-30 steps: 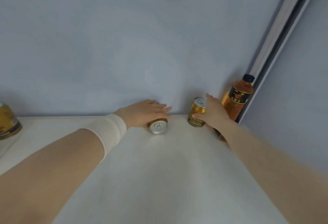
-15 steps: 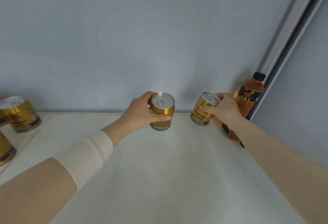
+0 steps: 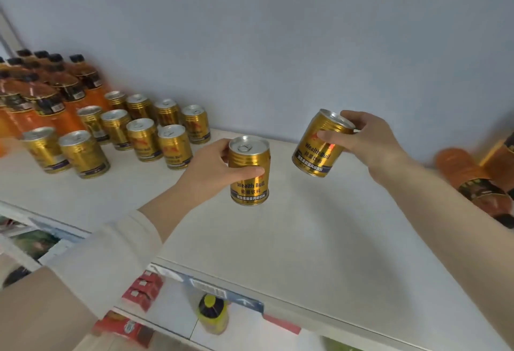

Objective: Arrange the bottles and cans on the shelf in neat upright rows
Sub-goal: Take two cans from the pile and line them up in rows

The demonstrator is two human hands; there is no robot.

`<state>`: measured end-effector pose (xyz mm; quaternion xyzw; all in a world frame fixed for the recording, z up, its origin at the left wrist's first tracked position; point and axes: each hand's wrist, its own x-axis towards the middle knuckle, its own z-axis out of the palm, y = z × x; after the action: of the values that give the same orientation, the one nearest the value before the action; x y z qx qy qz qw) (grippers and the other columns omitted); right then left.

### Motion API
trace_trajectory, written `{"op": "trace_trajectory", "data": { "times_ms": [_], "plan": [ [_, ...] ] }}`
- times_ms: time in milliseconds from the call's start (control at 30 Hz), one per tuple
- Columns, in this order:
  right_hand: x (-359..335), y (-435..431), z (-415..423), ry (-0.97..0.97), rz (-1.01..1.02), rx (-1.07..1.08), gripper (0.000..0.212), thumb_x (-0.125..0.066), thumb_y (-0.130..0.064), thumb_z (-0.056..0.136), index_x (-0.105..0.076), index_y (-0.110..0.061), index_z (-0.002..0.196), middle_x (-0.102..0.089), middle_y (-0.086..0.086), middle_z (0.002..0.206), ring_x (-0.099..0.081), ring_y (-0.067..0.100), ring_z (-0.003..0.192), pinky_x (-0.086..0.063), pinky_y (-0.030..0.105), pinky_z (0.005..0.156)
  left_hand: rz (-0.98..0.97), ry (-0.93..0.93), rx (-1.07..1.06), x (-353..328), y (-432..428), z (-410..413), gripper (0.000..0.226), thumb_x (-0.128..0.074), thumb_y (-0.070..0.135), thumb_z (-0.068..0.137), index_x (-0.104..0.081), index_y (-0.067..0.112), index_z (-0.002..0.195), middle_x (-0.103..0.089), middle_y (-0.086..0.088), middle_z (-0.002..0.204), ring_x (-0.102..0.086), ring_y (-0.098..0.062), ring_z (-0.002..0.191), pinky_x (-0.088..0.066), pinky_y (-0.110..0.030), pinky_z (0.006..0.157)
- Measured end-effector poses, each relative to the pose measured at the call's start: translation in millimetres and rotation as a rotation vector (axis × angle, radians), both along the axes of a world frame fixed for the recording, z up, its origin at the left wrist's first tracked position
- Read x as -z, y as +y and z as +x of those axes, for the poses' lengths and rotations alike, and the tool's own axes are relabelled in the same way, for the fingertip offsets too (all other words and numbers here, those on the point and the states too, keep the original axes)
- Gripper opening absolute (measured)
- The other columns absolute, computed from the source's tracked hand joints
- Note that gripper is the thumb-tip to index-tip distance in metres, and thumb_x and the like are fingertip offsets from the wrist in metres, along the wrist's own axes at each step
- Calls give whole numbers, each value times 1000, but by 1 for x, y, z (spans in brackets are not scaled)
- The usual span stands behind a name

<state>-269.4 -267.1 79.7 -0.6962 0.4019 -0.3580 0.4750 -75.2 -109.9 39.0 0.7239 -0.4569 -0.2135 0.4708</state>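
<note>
Fingers (image 3: 333, 135) grip two gold cans (image 3: 249, 155)

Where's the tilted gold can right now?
Head view, centre-right: the right hand grips the tilted gold can above the shelf, beside the upright can in the left hand.

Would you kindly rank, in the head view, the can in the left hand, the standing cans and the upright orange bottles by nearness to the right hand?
1. Can held by the left hand, just left of the right hand.
2. Standing cans, farther left on the shelf.
3. Upright orange bottles, far left by the wall.
</note>
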Motion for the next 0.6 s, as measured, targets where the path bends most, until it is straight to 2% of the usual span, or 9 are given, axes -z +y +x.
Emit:
{"op": "trace_trajectory", "data": {
  "times_ms": [67, 167, 267, 367, 433, 533, 600],
  "plan": [
    [0, 22, 27, -3, -12, -56, 77, -82, -21, 65, -45, -14, 132, -51, 1, 124, -53, 18, 113, -44, 33, 98, -4, 17, -23, 0, 33, 21, 71, -81, 50, 46, -64, 24, 109, -70, 8, 105, -63, -11, 103, -49, -33, 93],
    [0, 59, 71, -5, -32, -151, 79, -81, -20, 66, -41, -18, 135, -49, -3, 116, -52, 16, 109, -41, 27, 89, 11, -18, -89, -3, 80, 59, 47, -83, 32, 62, -62, 30, 104, -68, 13, 103, -61, -5, 99, -44, -23, 86],
    [4, 95, 117, -21, -42, -221, 81, -80, -19, 67, -39, -20, 136, -50, -3, 115, -52, 14, 103, -39, 25, 81, 16, -55, -168, -2, 117, 109, 53, -82, 32, 63, -58, 26, 109, -65, 8, 108, -60, -11, 104, -45, -28, 90],
    [19, 127, 165, -35, -32, -240, 83, -81, -17, 66, -37, -21, 137, -50, -4, 116, -51, 11, 100, -39, 21, 78, 30, -84, -173, -1, 140, 161, 77, -83, 50, 48, -59, 19, 114, -67, 5, 113, -62, -12, 105, -49, -37, 95],
    [33, 147, 195, -22, -39, -231, 83, -81, -15, 66, -37, -22, 136, -49, -6, 114, -50, 8, 96, -40, 16, 73, 30, -89, -141, 5, 146, 193, 88, -79, 57, 43, -58, 18, 118, -67, 5, 114, -62, -10, 105, -50, -39, 96],
    [53, 167, 232, 16, -54, -203, 83, -81, -12, 65, -37, -22, 135, -51, -8, 108, -51, -2, 85, -40, 10, 67, 56, -93, -84, 21, 145, 227, 79, -82, 47, 52, -56, 15, 120, -64, 3, 119, -59, -11, 109, -47, -34, 97],
    [64, 175, 248, 49, -64, -172, 86, -82, -10, 65, -36, -22, 136, -51, -6, 110, -52, 0, 87, -43, 14, 73, 70, -84, -51, 31, 140, 242, 68, -84, 32, 60, -54, 14, 120, -62, 2, 121, -57, -12, 111, -44, -27, 95]
  ]
}}
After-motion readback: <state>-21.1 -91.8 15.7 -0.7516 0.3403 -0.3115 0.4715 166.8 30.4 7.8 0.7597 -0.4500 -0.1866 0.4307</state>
